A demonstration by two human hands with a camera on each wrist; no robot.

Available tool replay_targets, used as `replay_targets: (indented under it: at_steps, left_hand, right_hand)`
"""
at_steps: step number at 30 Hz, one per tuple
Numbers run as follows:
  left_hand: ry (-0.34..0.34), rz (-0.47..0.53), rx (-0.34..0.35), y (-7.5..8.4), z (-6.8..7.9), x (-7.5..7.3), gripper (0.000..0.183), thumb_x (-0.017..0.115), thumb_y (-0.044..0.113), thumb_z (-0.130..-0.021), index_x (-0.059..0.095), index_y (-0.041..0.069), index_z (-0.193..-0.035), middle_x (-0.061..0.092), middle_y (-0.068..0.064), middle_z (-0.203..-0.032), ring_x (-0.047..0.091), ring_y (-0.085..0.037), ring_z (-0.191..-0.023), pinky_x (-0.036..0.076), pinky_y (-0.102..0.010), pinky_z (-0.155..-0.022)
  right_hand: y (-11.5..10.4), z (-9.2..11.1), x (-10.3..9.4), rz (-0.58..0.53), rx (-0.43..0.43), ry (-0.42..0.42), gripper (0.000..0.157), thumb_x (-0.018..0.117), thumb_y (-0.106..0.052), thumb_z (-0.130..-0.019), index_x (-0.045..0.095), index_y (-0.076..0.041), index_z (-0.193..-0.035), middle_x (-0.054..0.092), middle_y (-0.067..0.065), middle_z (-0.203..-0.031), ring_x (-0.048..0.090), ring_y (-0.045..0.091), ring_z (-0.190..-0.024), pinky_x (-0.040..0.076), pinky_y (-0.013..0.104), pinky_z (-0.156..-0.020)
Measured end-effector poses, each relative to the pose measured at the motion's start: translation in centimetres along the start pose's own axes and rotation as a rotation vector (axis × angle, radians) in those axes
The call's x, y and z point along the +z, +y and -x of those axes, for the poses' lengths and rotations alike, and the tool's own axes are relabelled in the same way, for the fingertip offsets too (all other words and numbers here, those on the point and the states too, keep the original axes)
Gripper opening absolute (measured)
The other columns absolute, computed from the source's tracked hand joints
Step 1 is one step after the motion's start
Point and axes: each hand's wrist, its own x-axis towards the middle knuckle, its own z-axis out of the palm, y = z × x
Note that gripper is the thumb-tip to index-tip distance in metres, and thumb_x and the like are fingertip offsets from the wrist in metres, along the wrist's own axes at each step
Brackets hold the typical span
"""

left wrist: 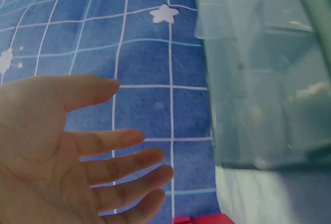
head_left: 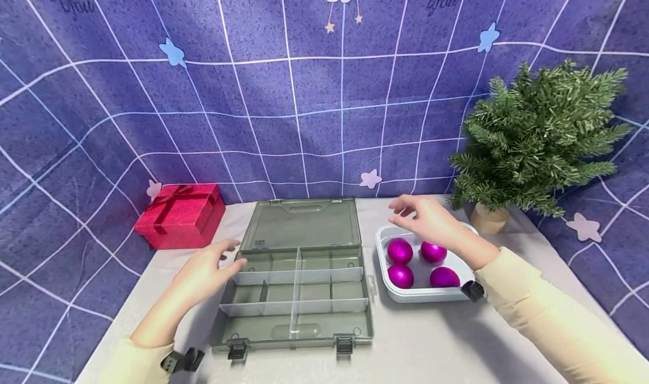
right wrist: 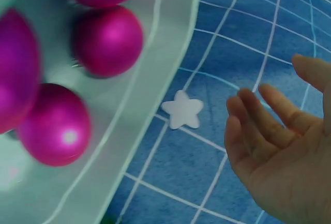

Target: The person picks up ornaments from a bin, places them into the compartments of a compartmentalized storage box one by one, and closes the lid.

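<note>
My left hand (head_left: 205, 274) hovers at the left side of an opened, grey see-through compartment box (head_left: 296, 347), its fingers loosely spread and holding nothing. In the left wrist view the palm and spread fingers of this hand (left wrist: 98, 157) show beside the box wall (left wrist: 258, 105). Over a white plastic tub (head_left: 421, 298) hangs my right hand (head_left: 428, 220), fingers relaxed, nothing in them. Several shiny magenta Christmas baubles (head_left: 400, 251) lie in the tub. The right wrist view shows baubles (right wrist: 107, 40) in the tub, apart from the relaxed fingers. The box's compartments hold no visible objects.
A red gift box (head_left: 179, 215) with a dark ribbon stands at the back left. At the back right a small artificial fir tree (head_left: 537, 136) leans over the tub's far corner. Behind the white tabletop (head_left: 405, 344) hangs a blue gridded cloth (head_left: 314, 102).
</note>
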Motion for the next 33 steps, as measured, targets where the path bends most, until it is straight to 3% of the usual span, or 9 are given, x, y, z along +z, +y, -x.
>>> replay_targets:
  at_steps: [2,7,15,22,25,29,33]
  left_hand:
    - [-0.01,-0.021,-0.01,-0.3,1.1,0.2,0.048,0.07,0.032,-0.095,0.065,0.002,-0.131,0.068,-0.017,-0.125,0.068,-0.038,-0.105,0.053,-0.059,-0.081]
    - [-0.009,-0.013,0.015,-1.0,2.7,0.9,0.045,0.073,0.027,-0.093,0.066,-0.002,-0.128,0.07,-0.018,-0.12,0.068,-0.038,-0.101,0.054,-0.057,-0.082]
    - [0.095,0.09,-0.005,-3.0,3.8,2.9,0.046,0.076,0.018,-0.091,0.063,-0.006,-0.128,0.069,-0.023,-0.117,0.069,-0.038,-0.097,0.055,-0.056,-0.08]
    - [0.058,0.202,-0.153,-4.1,4.6,4.1,0.045,0.072,0.015,-0.093,0.062,-0.008,-0.13,0.069,-0.026,-0.115,0.07,-0.039,-0.096,0.057,-0.051,-0.081]
    - [0.015,0.246,-0.221,-4.3,4.7,4.5,0.042,0.068,0.01,-0.095,0.06,-0.009,-0.131,0.069,-0.026,-0.115,0.07,-0.037,-0.096,0.058,-0.042,-0.078]
    - [-0.033,0.378,-0.303,-4.4,4.7,4.8,0.04,0.062,0.001,-0.094,0.058,-0.011,-0.132,0.067,-0.026,-0.116,0.068,-0.029,-0.092,0.056,-0.029,-0.065]
    - [-0.058,0.497,-0.353,-4.5,4.7,5.0,0.04,0.059,-0.002,-0.095,0.056,-0.013,-0.134,0.065,-0.027,-0.118,0.064,-0.022,-0.091,0.055,-0.027,-0.064]
  right_hand:
    - [0.7,0.4,0.2,-0.013,-0.011,-0.04,0.022,0.07,-0.016,-0.096,0.071,0.0,-0.112,0.072,0.012,-0.108,0.069,0.028,-0.096,0.056,0.045,-0.082]
    - [2.4,1.5,0.9,-0.025,0.015,-0.16,0.018,0.07,-0.011,-0.093,0.072,0.0,-0.107,0.073,0.006,-0.097,0.068,0.023,-0.09,0.055,0.042,-0.081]
    - [2.8,2.6,2.0,-0.063,-0.016,-0.348,0.027,0.076,-0.016,-0.088,0.071,0.002,-0.107,0.072,-0.001,-0.089,0.067,0.016,-0.086,0.054,0.036,-0.081]
    - [2.2,3.1,3.0,0.031,-0.001,-0.437,0.029,0.08,-0.014,-0.084,0.073,-0.001,-0.109,0.07,-0.005,-0.083,0.064,0.009,-0.079,0.053,0.032,-0.077]
    - [1.9,3.2,3.4,0.063,0.028,-0.457,0.031,0.082,-0.016,-0.083,0.075,-0.003,-0.11,0.073,-0.003,-0.086,0.067,0.012,-0.083,0.053,0.035,-0.079]
    - [2.0,3.2,3.7,0.086,0.037,-0.476,0.031,0.083,-0.019,-0.082,0.077,-0.006,-0.109,0.074,-0.001,-0.088,0.069,0.015,-0.086,0.054,0.036,-0.079]
    - [2.3,3.1,3.9,0.08,0.026,-0.512,0.033,0.083,-0.023,-0.082,0.076,-0.005,-0.109,0.074,-0.001,-0.092,0.067,0.013,-0.086,0.054,0.035,-0.079]
